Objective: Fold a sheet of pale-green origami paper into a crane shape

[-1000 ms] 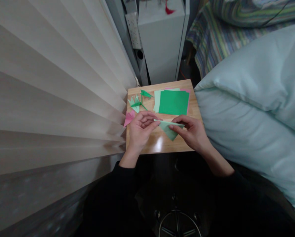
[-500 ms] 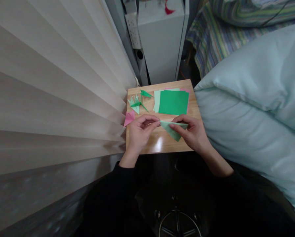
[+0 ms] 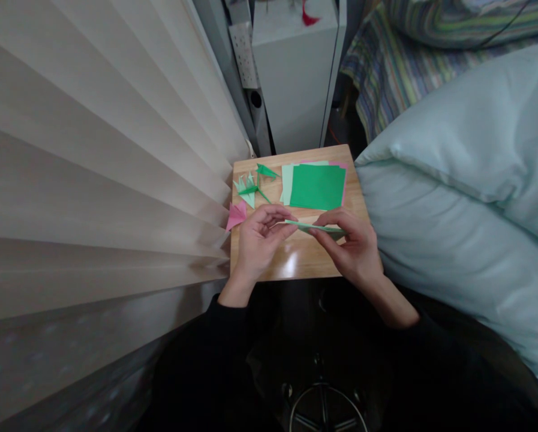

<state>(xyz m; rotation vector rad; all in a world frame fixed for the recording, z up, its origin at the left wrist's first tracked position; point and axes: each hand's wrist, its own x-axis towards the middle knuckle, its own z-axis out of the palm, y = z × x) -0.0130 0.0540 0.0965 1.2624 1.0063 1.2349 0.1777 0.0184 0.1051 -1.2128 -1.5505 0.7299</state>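
A folded piece of pale green origami paper (image 3: 305,226) is held above the front part of the small wooden table (image 3: 275,264), turned nearly edge-on to me. My left hand (image 3: 262,236) has thumb and fingers at the paper's left tip. With thumb and fingers, my right hand (image 3: 352,241) pinches the right part and hides some of it. Beyond my hands lies a stack of coloured paper, a dark green sheet (image 3: 318,186) on top. Folded green paper pieces (image 3: 248,191) lie at the back left, and a pink folded piece (image 3: 236,215) is beside my left hand.
A pleated curtain (image 3: 116,168) hangs along the table's left side. Pale blue bedding (image 3: 448,198) bulges against its right edge. Behind the table stands a white cabinet (image 3: 293,90). A wheeled chair base (image 3: 322,408) shows below.
The pale green paper has tipped from showing its triangular face to nearly edge-on. Both hands have shifted only slightly and still hold it.
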